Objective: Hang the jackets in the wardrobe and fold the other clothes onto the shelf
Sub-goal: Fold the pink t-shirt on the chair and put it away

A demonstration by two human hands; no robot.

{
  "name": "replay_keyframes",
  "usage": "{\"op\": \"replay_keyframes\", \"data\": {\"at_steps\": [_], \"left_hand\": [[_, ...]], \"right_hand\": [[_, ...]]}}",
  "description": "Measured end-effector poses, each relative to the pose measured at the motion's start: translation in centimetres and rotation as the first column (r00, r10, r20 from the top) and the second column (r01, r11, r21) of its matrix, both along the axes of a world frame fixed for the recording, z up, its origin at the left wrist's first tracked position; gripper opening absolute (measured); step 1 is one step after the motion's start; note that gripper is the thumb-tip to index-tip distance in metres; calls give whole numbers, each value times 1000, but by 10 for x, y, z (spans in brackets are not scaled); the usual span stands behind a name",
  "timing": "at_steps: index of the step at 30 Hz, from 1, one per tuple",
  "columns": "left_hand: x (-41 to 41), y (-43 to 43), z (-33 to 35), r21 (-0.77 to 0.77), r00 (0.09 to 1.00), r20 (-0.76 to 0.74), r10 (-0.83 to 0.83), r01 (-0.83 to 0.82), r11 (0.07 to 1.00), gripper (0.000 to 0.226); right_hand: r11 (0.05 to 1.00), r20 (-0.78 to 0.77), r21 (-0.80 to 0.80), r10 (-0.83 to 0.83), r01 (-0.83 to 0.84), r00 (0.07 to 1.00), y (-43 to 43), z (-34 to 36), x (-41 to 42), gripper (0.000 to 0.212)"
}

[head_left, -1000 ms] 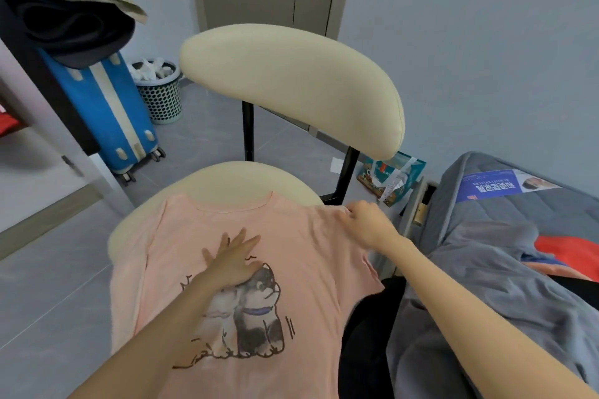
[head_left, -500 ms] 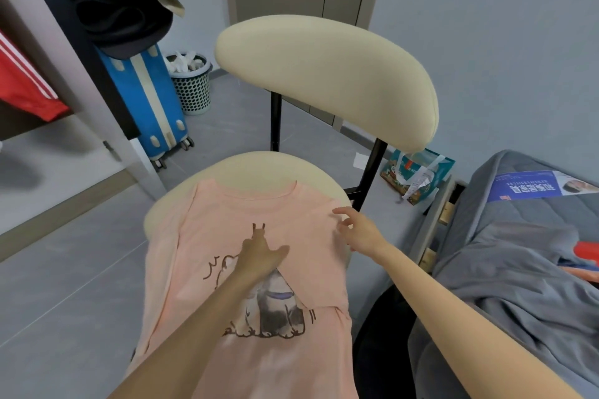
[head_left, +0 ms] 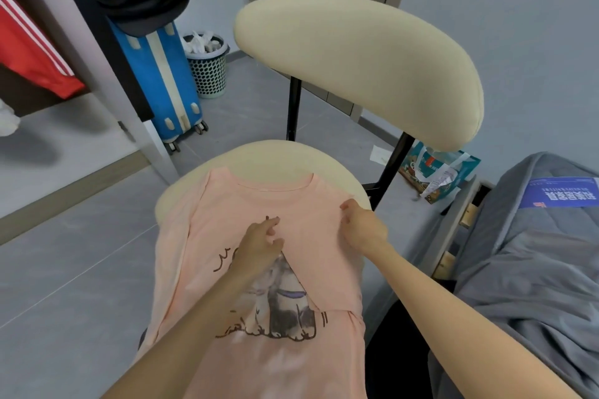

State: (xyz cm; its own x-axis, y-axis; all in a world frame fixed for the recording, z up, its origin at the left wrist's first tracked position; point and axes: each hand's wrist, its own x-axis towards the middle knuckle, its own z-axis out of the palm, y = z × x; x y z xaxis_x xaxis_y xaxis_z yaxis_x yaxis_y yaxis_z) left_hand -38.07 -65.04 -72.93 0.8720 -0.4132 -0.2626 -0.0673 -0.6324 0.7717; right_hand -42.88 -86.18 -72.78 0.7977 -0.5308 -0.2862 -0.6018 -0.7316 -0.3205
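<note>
Both hands have crept inward and up the shirt since a moment ago, and the folded flap now hides more of the print. The cream chair (head_left: 278, 155), padded and rounded on thin black legs, carries the pink T-shirt (head_left: 227, 214), a soft, matte knit. It lies front-up across the seat, neckline toward the seat's back edge, its left side drooping over the seat's left edge. Its right side is turned over toward the middle in a slanted flap across the cat print (head_left: 282, 308). Two bare forearms reach in from below. The right hand (head_left: 364, 230) sits knuckles-up near the seat's right edge, fingers curled, pinching the flap's top at the shoulder. The left hand (head_left: 259, 244) rests on the chest at the flap's edge, fingers loosely bent; whether they nip the cloth, I can't tell.
</note>
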Motion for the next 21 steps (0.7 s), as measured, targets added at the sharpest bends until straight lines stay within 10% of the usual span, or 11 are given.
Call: {"op": "replay_keyframes", "data": {"at_steps": [8, 15, 21], "left_hand": [[6, 98, 17, -62, 889, 268, 373, -370, 927, 46], [-12, 174, -20, 174, 861, -151, 486, -461, 870, 99], [-13, 193, -35, 134, 859, -51, 509, -500, 856, 31]], "right_hand": [[943, 258, 231, 179, -240, 949, 63, 23, -3, 24], [857, 253, 368, 281, -361, 926, 137, 22, 10, 26], [847, 182, 379, 325, -371, 928, 164, 16, 16, 25]]}}
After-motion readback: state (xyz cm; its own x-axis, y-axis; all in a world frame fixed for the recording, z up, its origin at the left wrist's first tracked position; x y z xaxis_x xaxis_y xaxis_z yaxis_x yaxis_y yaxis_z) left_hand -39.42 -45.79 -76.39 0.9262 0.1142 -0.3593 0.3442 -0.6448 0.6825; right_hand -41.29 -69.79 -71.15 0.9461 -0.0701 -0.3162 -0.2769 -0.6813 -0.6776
